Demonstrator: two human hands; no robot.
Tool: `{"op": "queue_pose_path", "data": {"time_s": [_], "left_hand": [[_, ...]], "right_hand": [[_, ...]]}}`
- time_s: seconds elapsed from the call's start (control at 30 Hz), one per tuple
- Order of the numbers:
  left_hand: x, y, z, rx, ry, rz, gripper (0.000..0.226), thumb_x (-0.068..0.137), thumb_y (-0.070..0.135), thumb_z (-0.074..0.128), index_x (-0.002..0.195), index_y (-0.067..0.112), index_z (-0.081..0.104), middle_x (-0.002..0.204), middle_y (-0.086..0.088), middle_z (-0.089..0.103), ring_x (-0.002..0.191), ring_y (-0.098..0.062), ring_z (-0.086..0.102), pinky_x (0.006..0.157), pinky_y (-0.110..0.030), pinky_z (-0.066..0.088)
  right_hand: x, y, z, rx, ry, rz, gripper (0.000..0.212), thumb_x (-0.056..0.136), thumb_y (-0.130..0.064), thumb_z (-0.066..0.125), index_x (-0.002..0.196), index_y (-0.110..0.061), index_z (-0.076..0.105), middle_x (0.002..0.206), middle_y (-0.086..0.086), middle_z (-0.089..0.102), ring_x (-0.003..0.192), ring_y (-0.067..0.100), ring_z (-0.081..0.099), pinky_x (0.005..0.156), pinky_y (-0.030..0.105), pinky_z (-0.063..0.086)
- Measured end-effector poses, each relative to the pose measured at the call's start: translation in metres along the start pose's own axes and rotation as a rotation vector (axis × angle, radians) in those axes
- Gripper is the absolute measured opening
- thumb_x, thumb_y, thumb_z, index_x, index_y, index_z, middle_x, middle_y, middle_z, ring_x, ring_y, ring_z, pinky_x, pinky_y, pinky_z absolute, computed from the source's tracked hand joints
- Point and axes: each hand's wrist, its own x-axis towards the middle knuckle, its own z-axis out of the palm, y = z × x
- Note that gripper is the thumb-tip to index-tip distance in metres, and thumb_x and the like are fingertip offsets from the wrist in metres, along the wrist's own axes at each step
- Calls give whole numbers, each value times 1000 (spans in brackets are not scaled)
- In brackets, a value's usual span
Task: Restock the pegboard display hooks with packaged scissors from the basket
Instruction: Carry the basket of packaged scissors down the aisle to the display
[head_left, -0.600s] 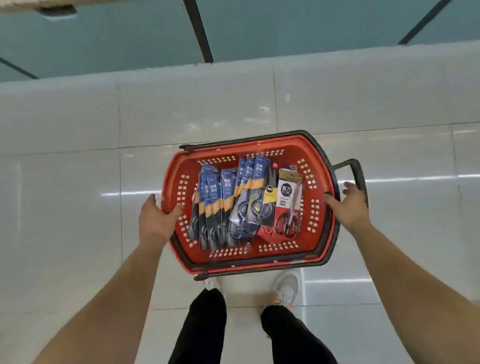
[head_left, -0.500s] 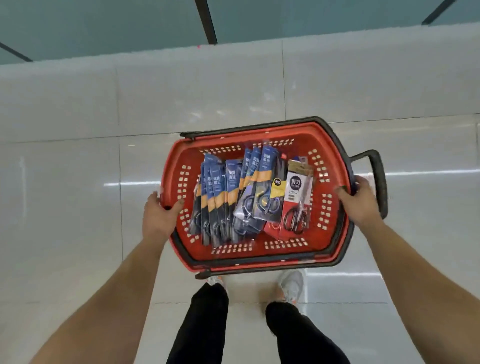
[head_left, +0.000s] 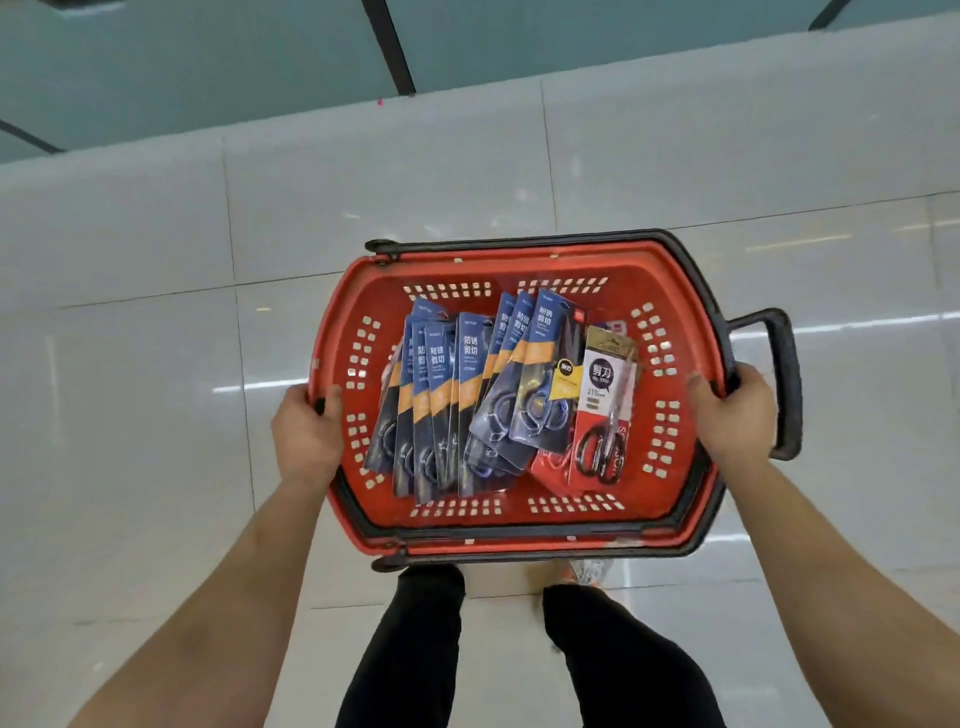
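Hands (head_left: 307, 436) (head_left: 733, 415) on basket (head_left: 511, 269) rims — floor (head_left: 130, 415) around

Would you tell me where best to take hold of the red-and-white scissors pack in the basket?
I would pinch the flat header end of the red-and-white pack, coming from above on its right. It lies on top, header toward the far basket wall, right edge free, while blue packs crowd its left. The right hand, gripping the rim, is nearest.
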Motion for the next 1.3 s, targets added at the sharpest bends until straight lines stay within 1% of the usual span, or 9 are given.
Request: {"op": "queue_pose_path", "data": {"time_s": [0.13, 0.23, 0.37, 0.53, 0.67, 0.83, 0.97, 1.1, 1.3], "left_hand": [[-59, 50, -56, 69, -7, 116, 46, 104, 39, 56, 130, 1, 57, 119, -18, 70, 87, -23, 61, 81, -40, 52], [-119, 100, -99, 98, -37, 193, 45, 104, 39, 56, 127, 1, 57, 117, -19, 70, 86, -24, 61, 82, -43, 54], [-203, 181, -144, 146, -78, 303, 45, 104, 41, 56, 125, 1, 58, 108, -14, 70, 81, -24, 62, 76, -39, 52], [-287, 285, -163, 169, -121, 477, 41, 101, 39, 60, 116, 1, 64, 99, -14, 71, 80, -26, 60, 75, -35, 47], [-338, 371, -148, 151, -163, 624, 37, 99, 41, 62, 109, 6, 67, 92, -9, 71, 82, -29, 64, 76, -35, 47], [-387, 486, -112, 134, -211, 778, 34, 99, 40, 63, 103, 6, 67, 89, -11, 69, 82, -31, 63, 78, -39, 48], [-406, 577, -66, 110, -254, 874, 29, 100, 36, 63, 101, 8, 67, 85, -9, 66, 71, -25, 59, 74, -34, 43], [-416, 673, -11, 86, -313, 953, 28, 98, 40, 64, 96, 12, 66, 86, -11, 72, 78, -33, 67, 77, -41, 54], [-442, 824, 65, 123, -438, 1017, 32, 98, 41, 62, 103, 11, 69, 90, -12, 74, 80, -33, 70, 82, -45, 59]], "right_hand": [[-60, 0, -83, 84, 27, 121, 31, 92, -32, 71, 104, -4, 64, 85, 9, 67, 77, 31, 64, 68, 35, 49], [-106, -8, -163, 156, 70, 209, 30, 90, -33, 73, 103, -7, 66, 87, 9, 70, 78, 32, 67, 74, 41, 57], [-159, -19, -281, 240, 137, 301, 21, 89, -31, 72, 96, -12, 65, 83, 5, 69, 76, 29, 68, 73, 41, 58], [-199, -17, -415, 337, 265, 365, 24, 89, -33, 70, 101, -12, 65, 83, 2, 70, 73, 23, 68, 67, 34, 54], [-200, -7, -497, 377, 391, 406, 27, 91, -35, 70, 102, -12, 64, 84, 2, 67, 70, 23, 63, 66, 33, 47], [-164, -4, -574, 401, 520, 459, 24, 90, -37, 70, 95, -15, 60, 86, 6, 64, 78, 31, 60, 75, 41, 53], [-116, -5, -619, 436, 615, 507, 25, 89, -39, 71, 92, -14, 65, 80, 4, 65, 75, 31, 61, 68, 37, 47], [-52, -14, -664, 437, 698, 541, 23, 88, -44, 72, 83, -22, 65, 76, 1, 68, 72, 31, 65, 65, 36, 49], [36, -36, -738, 441, 804, 692, 39, 80, -56, 69, 99, -22, 71, 89, 4, 74, 81, 31, 70, 73, 42, 59]]}}
